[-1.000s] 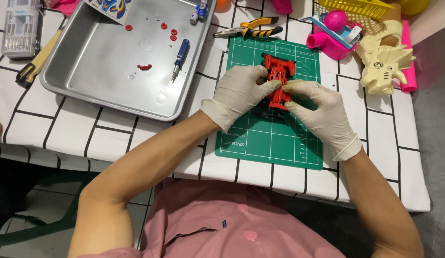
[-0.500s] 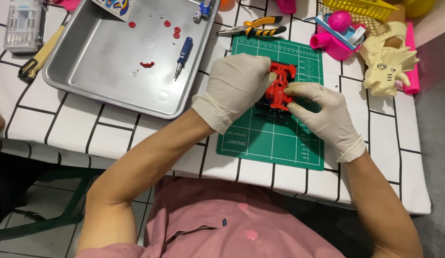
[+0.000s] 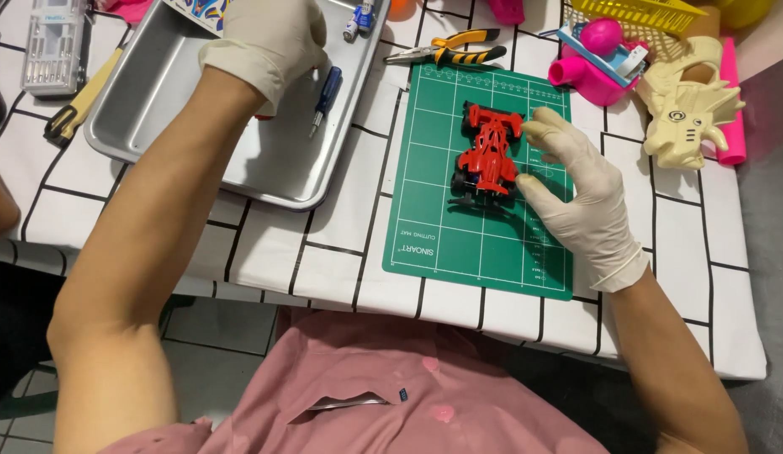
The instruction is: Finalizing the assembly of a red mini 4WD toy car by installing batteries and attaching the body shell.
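A red toy race car (image 3: pixel 487 156) lies on a green cutting mat (image 3: pixel 459 244). My right hand (image 3: pixel 576 189), in a white glove, rests beside the car with its fingertips touching the car's right side. My left hand (image 3: pixel 269 38), also gloved, reaches over the metal tray (image 3: pixel 265 168) at the upper left, fingers curled downward. What is under its fingers is hidden. A blue-handled screwdriver (image 3: pixel 326 97) lies in the tray just right of that hand.
Yellow-handled pliers (image 3: pixel 449 52) lie above the mat. A pink toy (image 3: pixel 593 63), a cream dinosaur-skull toy (image 3: pixel 690 105) and a yellow basket (image 3: pixel 644 13) sit at the upper right. A clear bit case (image 3: pixel 51 46) and a yellow-handled tool (image 3: pixel 80 105) lie left of the tray.
My left hand let go of the car and moved left and up over the tray. The right hand stays against the car, which now lies uncovered on the mat.
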